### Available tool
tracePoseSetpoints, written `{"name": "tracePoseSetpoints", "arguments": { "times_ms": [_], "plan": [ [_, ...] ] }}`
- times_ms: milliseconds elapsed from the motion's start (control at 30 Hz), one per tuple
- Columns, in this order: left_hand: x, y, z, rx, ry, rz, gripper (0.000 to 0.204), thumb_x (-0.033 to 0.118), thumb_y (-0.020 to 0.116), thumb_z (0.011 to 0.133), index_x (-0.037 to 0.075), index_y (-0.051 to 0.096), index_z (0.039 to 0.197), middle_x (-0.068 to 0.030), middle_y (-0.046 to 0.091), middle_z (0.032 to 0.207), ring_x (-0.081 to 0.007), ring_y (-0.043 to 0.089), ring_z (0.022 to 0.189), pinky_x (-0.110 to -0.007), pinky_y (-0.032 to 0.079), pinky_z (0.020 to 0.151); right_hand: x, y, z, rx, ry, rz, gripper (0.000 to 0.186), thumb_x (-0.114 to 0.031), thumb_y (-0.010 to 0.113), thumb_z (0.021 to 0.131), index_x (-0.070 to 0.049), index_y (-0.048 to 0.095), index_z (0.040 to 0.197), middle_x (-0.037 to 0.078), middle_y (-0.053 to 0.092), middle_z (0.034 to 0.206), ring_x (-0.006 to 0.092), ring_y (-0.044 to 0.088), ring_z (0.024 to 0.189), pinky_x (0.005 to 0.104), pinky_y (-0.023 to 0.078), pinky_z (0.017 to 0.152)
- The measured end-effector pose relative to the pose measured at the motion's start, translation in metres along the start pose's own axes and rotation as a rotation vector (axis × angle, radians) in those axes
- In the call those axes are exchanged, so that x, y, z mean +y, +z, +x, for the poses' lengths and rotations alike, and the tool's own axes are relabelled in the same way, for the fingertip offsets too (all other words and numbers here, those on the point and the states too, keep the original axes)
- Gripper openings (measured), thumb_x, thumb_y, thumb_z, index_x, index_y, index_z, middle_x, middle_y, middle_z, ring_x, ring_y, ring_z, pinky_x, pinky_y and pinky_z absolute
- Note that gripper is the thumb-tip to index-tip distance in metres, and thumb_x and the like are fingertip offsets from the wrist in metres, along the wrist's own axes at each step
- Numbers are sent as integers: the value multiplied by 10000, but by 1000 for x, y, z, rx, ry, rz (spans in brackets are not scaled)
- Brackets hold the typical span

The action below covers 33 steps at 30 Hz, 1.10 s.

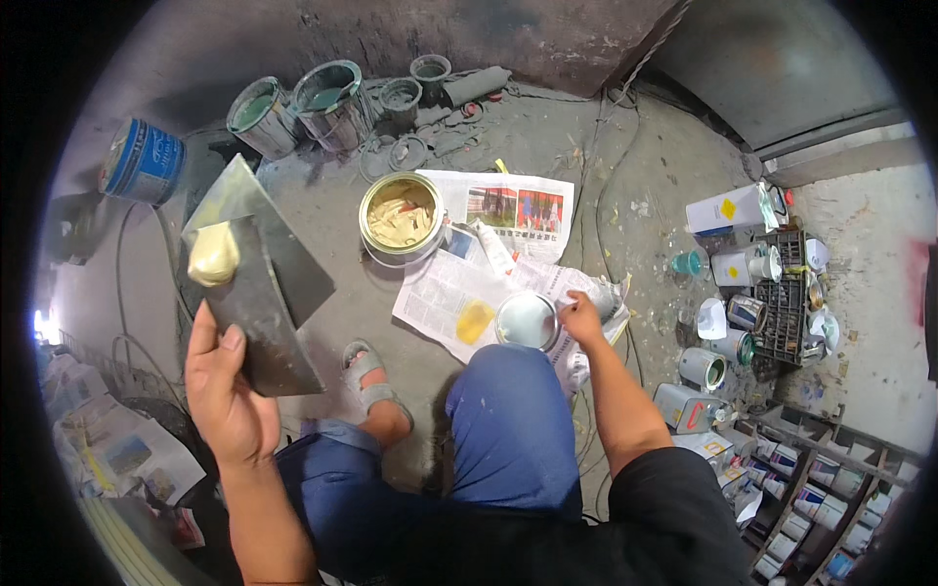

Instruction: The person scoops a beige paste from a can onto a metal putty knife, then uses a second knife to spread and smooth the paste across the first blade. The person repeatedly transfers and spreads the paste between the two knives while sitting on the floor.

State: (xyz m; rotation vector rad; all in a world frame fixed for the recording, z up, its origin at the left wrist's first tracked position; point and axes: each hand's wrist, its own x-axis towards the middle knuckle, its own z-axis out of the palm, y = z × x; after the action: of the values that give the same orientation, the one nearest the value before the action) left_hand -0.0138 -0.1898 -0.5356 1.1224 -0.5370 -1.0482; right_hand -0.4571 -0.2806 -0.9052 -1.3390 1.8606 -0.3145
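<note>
My left hand (225,376) grips two dark flat plates (269,327), with a lump of cream paste (212,254) on the upper surface. My right hand (578,314) is closed at the right rim of a round silver lid (523,323) over newspaper, apparently gripping it. Just beyond them, an open can (401,216) of cream paste stands at the edge of the newspaper (430,303). A white tube (496,252) lies on the paper near the lid, beside a yellow smear (474,320).
Paint buckets (322,107) line the back wall, with a blue bucket (142,161) at left. Cables (601,195) cross the floor. Containers and racks (782,313) crowd the right side; loose newspapers (127,454) lie at lower left. My sandaled foot (376,386) is near the paper.
</note>
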Motion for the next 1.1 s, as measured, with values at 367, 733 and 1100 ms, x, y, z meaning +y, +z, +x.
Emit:
{"name": "tracePoseSetpoints", "arguments": {
  "times_ms": [367, 733, 1100],
  "plan": [
    [3, -13, 4, 40, 7, 9, 476, 32, 475, 900, -93, 355, 1343, -177, 529, 1266, -224, 544, 1131, -334, 400, 1003, -16, 44, -11, 34, -113, -563, 396, -138, 626, 790, -74, 485, 1154, 197, 616, 1043, 380, 600, 971, 464, 478, 824],
    [13, -19, 11, 92, 85, -10, 467, 56, 476, 896, -84, 383, 1332, -154, 553, 1238, -204, 561, 1108, -334, 406, 997, -95, -21, -31, 101, -393, -524, 538, -76, 593, 761, -93, 464, 1283, 214, 559, 1113, 407, 590, 938, 475, 490, 794],
    [19, -31, 3, 157, 115, -35, 421, 48, 456, 895, -70, 415, 1297, -146, 564, 1211, -191, 575, 1074, -324, 427, 968, -323, -2, -31, 161, -1437, -460, 416, 24, 605, 711, -56, 605, 1119, 77, 521, 770, 265, 538, 752, 385, 450, 653]
  ]
}}
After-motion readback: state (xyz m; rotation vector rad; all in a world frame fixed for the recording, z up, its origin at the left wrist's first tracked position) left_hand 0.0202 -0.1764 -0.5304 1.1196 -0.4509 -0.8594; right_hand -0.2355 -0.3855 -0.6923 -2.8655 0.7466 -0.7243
